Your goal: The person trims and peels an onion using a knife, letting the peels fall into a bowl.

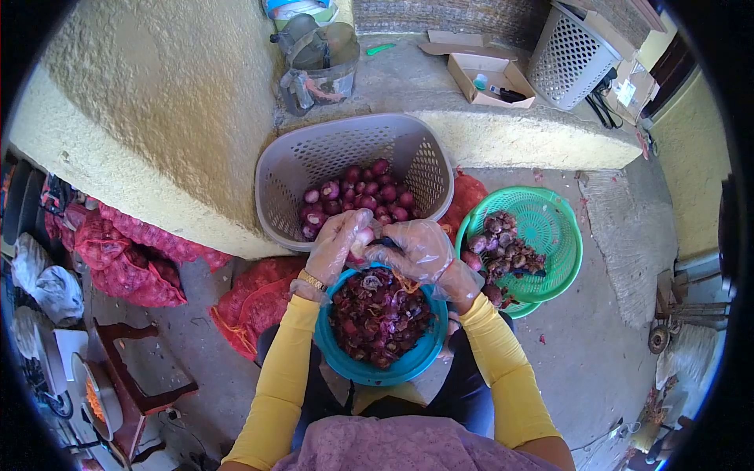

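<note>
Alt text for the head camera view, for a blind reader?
Gloved left hand holding a red onion, right hand beside it, above a blue basin of onion skins. Beyond: a gray basket of onions; at right, a green basket with more.

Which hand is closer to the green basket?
Right. The right hand is beside the green basket; the left hand is farther away, on the right hand's other side.

Clear, crinkled plastic gloves (336, 250) worn on left hand (342, 245) and right hand (416, 250). Gold-toned wristband (312, 280) fastened at left wrist. Forearms covered by fitted, plain yellow sleeves (287, 353), wrinkled in places. Torso clothed in mauve top (377, 446), finely patterned, loosely gathered. Legs covered by dark trousers (469, 385).
</note>
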`<state>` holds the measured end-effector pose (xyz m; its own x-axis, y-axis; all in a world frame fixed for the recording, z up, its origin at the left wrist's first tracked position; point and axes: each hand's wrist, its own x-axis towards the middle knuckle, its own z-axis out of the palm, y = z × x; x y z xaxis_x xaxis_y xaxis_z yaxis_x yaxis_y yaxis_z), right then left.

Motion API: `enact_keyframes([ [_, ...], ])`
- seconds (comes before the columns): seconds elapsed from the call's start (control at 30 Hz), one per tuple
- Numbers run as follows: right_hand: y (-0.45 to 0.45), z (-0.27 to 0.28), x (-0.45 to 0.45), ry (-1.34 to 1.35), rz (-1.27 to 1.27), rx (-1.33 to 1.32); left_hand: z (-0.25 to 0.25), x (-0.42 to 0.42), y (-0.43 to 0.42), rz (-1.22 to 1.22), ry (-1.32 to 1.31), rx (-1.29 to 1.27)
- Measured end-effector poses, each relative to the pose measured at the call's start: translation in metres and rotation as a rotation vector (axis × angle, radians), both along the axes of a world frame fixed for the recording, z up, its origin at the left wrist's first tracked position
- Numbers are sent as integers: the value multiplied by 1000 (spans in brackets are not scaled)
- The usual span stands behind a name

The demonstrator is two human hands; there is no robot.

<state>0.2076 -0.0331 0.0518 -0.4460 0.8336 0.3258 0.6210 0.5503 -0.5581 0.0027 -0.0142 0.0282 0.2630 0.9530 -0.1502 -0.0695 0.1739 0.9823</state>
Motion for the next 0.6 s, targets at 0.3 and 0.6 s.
enact_keyframes([
  [0.3, 2, -11, 1, -15, 42, -2, 6, 0, -2, -43, -45, -31],
  [0.6, 2, -8, -2, 28, 110, -48, -12, -6, 5, -27, -55, -174],
])
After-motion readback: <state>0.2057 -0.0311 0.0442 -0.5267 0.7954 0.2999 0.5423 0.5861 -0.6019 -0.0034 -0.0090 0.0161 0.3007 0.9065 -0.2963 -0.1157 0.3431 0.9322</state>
